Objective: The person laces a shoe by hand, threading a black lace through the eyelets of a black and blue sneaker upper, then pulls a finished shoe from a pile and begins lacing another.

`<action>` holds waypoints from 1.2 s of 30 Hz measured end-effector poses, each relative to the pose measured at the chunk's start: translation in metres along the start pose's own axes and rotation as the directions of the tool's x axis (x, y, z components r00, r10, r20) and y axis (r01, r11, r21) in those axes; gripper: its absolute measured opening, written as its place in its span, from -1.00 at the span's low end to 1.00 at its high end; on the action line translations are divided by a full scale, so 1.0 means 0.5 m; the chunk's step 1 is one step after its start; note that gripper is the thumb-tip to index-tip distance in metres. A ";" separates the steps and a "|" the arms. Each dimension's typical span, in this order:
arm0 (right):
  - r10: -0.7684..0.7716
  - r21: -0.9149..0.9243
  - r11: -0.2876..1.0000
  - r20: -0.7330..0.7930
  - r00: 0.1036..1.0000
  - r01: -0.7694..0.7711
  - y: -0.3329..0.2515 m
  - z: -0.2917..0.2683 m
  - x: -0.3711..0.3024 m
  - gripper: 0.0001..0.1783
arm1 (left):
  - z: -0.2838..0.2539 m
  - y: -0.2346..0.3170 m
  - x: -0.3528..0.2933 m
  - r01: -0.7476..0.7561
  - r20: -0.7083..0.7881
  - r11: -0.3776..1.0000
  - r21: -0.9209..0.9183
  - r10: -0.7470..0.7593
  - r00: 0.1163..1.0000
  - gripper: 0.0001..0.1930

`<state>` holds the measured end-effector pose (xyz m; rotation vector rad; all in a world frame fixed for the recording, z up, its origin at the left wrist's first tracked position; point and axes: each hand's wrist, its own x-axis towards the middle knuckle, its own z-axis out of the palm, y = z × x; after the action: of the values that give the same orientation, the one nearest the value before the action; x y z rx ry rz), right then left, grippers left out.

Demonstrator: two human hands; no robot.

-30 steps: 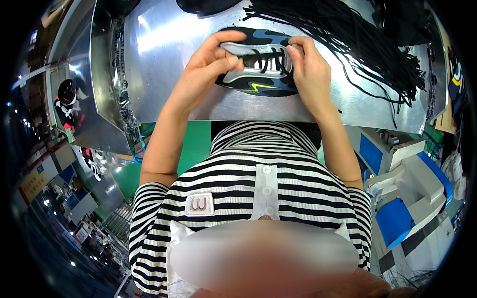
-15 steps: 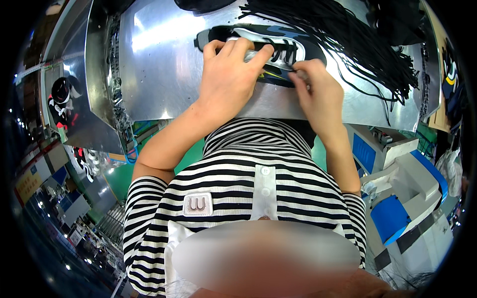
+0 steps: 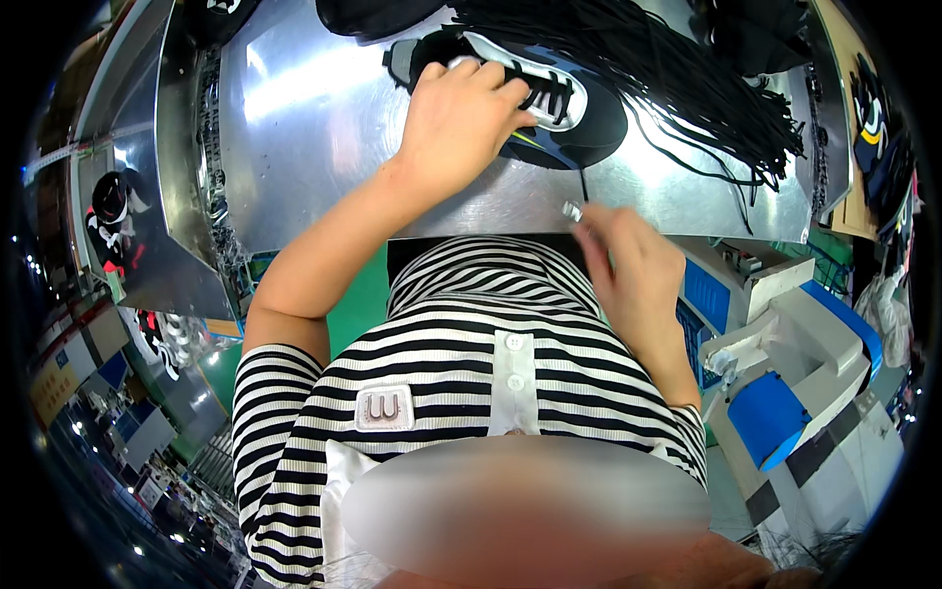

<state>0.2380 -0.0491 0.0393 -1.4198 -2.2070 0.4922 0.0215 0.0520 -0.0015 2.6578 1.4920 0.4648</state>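
Observation:
A black, grey and white shoe [image 3: 599, 133] with a yellow streak lies sideways on the metal tabletop, toe to the right. My left hand [image 3: 459, 123] grips it from the near side, fingers over the laced opening and thumb by the near edge. Black lacing [image 3: 554, 96] crosses the white throat. From the shoe's near side a dark shoelace [image 3: 584, 185] runs taut to my right hand [image 3: 630, 260], which is pinched closed close to the table's front edge and slightly blurred. A small silvery piece [image 3: 572, 210] shows at its fingertips; what it is I cannot make out.
A thick bundle of black laces [image 3: 687, 93] lies behind and right of the shoe, loose ends hanging nearer. Dark pieces [image 3: 378, 15] sit at the far edge. The metal table [image 3: 304, 157] has a raised left side. A grey and blue machine [image 3: 785, 363] stands at lower right.
My right hand has pulled away from the shoe toward me, drawing the lace out. My left hand stays on the shoe. The whole view has shifted slightly.

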 end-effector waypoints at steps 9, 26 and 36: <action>-0.298 0.763 0.641 0.149 0.943 0.082 0.006 0.020 0.013 -0.78 | 0.013 -0.034 0.029 0.182 -0.118 0.936 -0.301 -0.227 0.967 -0.74; 0.007 0.953 0.156 0.260 0.966 -0.258 0.025 0.085 0.168 -0.80 | -0.118 0.034 -0.011 0.018 -0.420 0.975 -0.222 -0.112 0.901 -0.87; -0.018 0.544 0.798 -0.408 0.913 0.259 -0.006 0.053 0.204 -0.83 | -0.172 0.035 -0.001 -0.048 -0.547 0.998 -0.032 0.023 0.837 -0.83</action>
<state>0.1845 0.0418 0.0385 -0.9067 -1.6201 0.7024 0.0111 0.0342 0.0836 2.6448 1.5127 1.3423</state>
